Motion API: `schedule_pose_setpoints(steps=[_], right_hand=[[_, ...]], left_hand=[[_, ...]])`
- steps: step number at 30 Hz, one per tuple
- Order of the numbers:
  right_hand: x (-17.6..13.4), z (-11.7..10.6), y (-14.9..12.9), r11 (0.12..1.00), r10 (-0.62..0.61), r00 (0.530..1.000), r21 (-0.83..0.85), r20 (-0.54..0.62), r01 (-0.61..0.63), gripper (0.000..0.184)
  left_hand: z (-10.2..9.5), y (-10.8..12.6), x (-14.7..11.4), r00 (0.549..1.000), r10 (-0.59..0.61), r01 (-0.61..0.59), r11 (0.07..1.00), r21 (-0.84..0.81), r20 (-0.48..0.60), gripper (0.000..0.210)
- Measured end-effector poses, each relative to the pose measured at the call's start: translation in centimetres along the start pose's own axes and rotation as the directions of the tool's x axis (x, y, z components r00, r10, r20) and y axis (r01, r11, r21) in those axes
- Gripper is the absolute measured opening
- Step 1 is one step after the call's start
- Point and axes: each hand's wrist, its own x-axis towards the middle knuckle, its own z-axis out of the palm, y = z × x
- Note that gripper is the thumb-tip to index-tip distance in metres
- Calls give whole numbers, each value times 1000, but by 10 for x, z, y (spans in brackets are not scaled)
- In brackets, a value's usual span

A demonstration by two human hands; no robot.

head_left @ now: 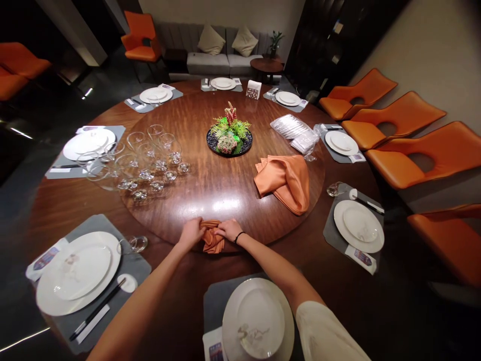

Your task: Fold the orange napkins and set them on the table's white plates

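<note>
An orange cloth napkin [213, 239], gathered into pleats, lies at the near edge of the round wooden turntable [203, 180]. My left hand [193, 232] grips its left side with fingers closed on the cloth. On the other side, my right hand [230, 230], with a dark band at the wrist, pinches the napkin's upper right. Some fingertips are hidden in the folds. To the right lies a stack of folded orange napkins [283, 180]. Below my hands, a white plate [259, 318] with a smaller one on top rests on a grey placemat [214, 301].
Several stemmed glasses [150, 155] stand close together at the left of the turntable. A black dish with a plant centrepiece [229, 135] sits mid-table. Plastic-wrapped packets [295, 131] lie at the right. Place settings ring the table, and orange chairs [398, 118] line the right wall.
</note>
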Motion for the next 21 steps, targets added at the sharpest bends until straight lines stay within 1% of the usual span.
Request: schedule_pose_setpoints(steps=[2, 3, 4, 6, 8, 11, 13, 16, 17, 19, 21], right_hand=[[5, -4, -8, 993, 120, 992, 0, 33, -120, 42], [7, -5, -11, 982, 188, 981, 6, 44, -189, 39], [9, -6, -14, 969, 247, 968, 15, 51, -248, 35], [12, -7, -18, 947, 318, 947, 32, 53, -320, 29], [12, -7, -20, 937, 343, 938, 49, 43, -345, 30], [10, -5, -23, 914, 397, 918, 86, 24, -397, 32], [8, -1, -25, 888, 449, 893, 113, 6, -447, 34], [7, 7, -31, 842, 525, 850, 172, -46, -511, 36], [7, 9, -32, 830, 542, 838, 199, -63, -522, 34], [8, 12, -33, 817, 554, 828, 245, -85, -521, 31], [5, 13, -32, 822, 539, 837, 275, -94, -499, 29]], left_hand=[[-2, 8, -7, 996, -19, 22, 999, 31, -93, 21], [-1, 16, -12, 991, -2, 10, 998, 58, -133, 22], [2, 24, -17, 986, 31, -16, 995, 94, -162, 23], [8, 39, -25, 978, 114, -86, 983, 162, -173, 28], [14, 47, -30, 975, 159, -127, 972, 196, -157, 30], [20, 46, -35, 977, 147, -117, 975, 188, -153, 29], [22, 40, -39, 978, 111, -85, 985, 148, -175, 27], [27, 35, -47, 973, 2, 11, 999, 54, -230, 23], [30, 35, -50, 972, -5, 14, 999, 35, -234, 24], [38, 38, -55, 975, 59, -54, 998, 28, -215, 29], [46, 41, -57, 970, 156, -158, 987, 5, -184, 35]])
